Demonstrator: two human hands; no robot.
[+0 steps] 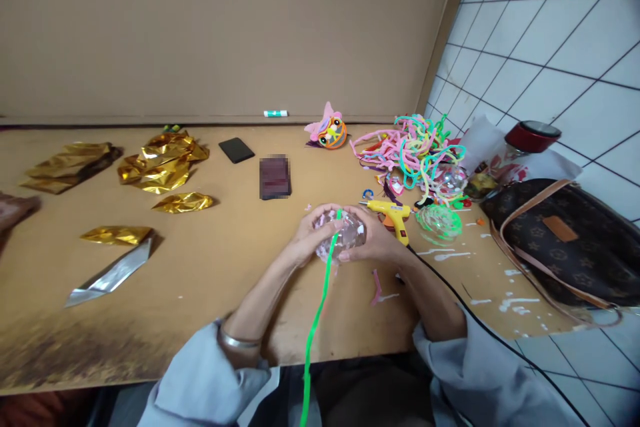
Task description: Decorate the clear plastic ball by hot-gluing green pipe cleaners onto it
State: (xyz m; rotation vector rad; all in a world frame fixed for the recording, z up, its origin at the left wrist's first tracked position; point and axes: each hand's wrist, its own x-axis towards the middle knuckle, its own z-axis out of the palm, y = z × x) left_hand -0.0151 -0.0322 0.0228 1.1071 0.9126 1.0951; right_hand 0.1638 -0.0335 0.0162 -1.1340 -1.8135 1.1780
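Note:
Between my two hands is a clear, faceted plastic ball (pixel 354 232), held just above the front part of the table. My left hand (pixel 306 235) wraps its left side, with the thumb across the front. On the right side, my right hand (pixel 377 237) closes around it, thumb low on the front. A bright green pipe cleaner (pixel 320 310) lies over the front of the ball under my left thumb and hangs down past the table edge towards my lap. Right beside my right hand lies a yellow glue gun (pixel 395 215), its black cord running off to the lower right.
Gold foil pieces (pixel 163 161) and a silver strip (pixel 113 275) lie at left. Near the back are a black phone-like slab (pixel 237 150), a dark blurred packet (pixel 275 177), a glue stick (pixel 276 113) and a decorated ball (pixel 333 130). Tangled pipe cleaners (pixel 400 153) and a brown handbag (pixel 575 247) occupy the right.

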